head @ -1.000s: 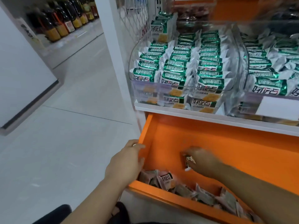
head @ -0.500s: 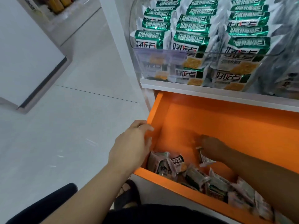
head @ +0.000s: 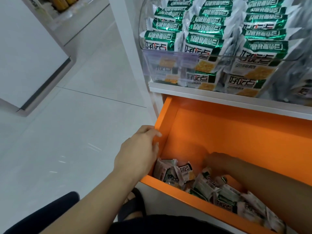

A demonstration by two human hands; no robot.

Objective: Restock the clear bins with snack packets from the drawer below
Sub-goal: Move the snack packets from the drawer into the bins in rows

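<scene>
head view: right hand [head: 219, 163] shadowed, grip unclear among packets [head: 185, 173].

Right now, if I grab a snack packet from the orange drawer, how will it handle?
Probably light: the snack packets lie loosely heaped in the drawer. Crinkled shiny wrappers suggest slippery, floppy ends. Crackers pictured on them may break if squeezed.

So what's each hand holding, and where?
Left hand holds the drawer by its left wall. Right hand is among the packets; its grip is hidden.
</scene>
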